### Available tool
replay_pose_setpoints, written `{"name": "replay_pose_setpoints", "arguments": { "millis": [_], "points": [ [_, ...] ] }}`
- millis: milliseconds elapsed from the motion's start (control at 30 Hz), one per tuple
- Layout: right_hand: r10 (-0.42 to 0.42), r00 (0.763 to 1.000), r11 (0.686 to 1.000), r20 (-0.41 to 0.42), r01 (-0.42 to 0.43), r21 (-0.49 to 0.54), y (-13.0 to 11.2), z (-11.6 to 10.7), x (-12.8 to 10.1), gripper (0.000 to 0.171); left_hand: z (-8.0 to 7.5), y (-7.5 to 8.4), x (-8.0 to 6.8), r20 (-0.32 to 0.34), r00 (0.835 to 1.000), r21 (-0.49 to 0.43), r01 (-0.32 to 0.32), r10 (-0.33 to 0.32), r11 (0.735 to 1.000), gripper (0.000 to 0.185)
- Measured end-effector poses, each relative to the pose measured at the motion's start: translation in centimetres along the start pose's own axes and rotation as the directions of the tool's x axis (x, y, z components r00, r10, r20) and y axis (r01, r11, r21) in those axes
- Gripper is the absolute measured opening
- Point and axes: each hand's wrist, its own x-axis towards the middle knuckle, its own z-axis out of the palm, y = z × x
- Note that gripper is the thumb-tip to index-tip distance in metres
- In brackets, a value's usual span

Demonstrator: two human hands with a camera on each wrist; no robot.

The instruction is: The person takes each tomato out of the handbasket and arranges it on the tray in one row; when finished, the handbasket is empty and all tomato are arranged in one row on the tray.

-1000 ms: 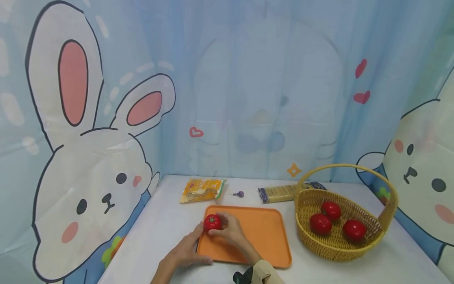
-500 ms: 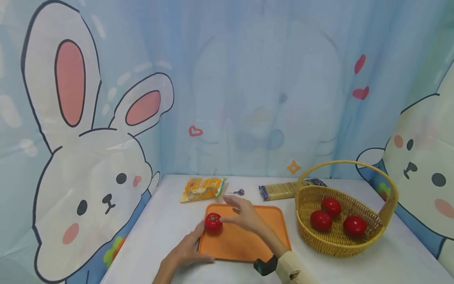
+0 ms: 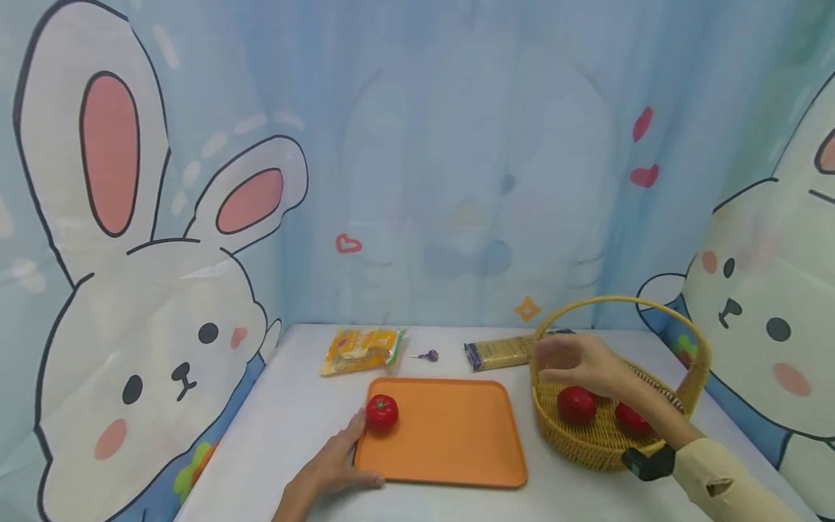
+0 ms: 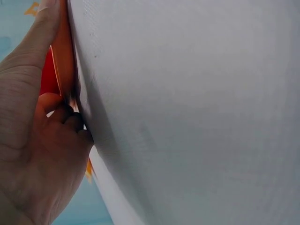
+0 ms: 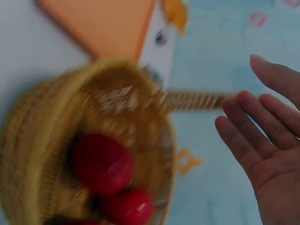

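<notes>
Wicker, round and yellow, the handled basket [image 3: 590,442] sits under our right hand [image 3: 577,360], fingers loosely spread, holding nothing; our left hand [image 3: 333,467], fingers flat, steadies the orange plastic tray [image 3: 450,442].

The basket's arched handle [image 3: 620,301] spans its mouth (tomatoes [image 3: 577,404] beneath), while the orange tray [image 3: 450,435] lies mostly bare.
</notes>
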Motion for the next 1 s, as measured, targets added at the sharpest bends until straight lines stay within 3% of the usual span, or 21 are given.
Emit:
{"name": "replay_pose_setpoints", "arguments": {
  "millis": [200,367,500,633,733,1000],
  "points": [
    [0.206,0.974,0.969,-0.091,-0.216,-0.124,6.9,-1.3,-0.7,0.052,-0.3,-0.4,-0.4,-0.008,1.000,0.005,0.008,-0.008,1.000,0.128],
    [0.344,0.930,0.932,-0.128,-0.355,-0.073,10.2,-1.1,-1.0,0.054,-0.1,-0.5,-0.4,-0.002,1.000,0.006,0.022,-0.022,1.000,0.127],
    [0.390,0.913,0.913,-0.119,-0.400,-0.082,11.6,-0.7,-1.1,0.051,0.1,-0.5,-0.4,0.005,1.000,0.003,0.020,-0.020,1.000,0.126],
    [0.380,0.919,0.902,-0.101,-0.393,-0.180,12.5,-1.1,-1.1,0.053,0.2,-0.2,-0.2,0.009,1.000,-0.010,0.014,-0.014,1.000,0.126],
    [0.404,0.910,0.883,-0.093,-0.414,-0.221,12.8,-1.3,-1.0,0.061,0.3,-0.1,-0.1,0.006,1.000,-0.013,0.018,-0.018,1.000,0.126],
    [0.565,0.821,0.804,-0.085,-0.570,-0.166,13.4,-0.7,-1.4,0.067,-0.1,0.2,0.1,0.019,0.999,-0.007,0.036,-0.036,0.999,0.125]
  ]
}}
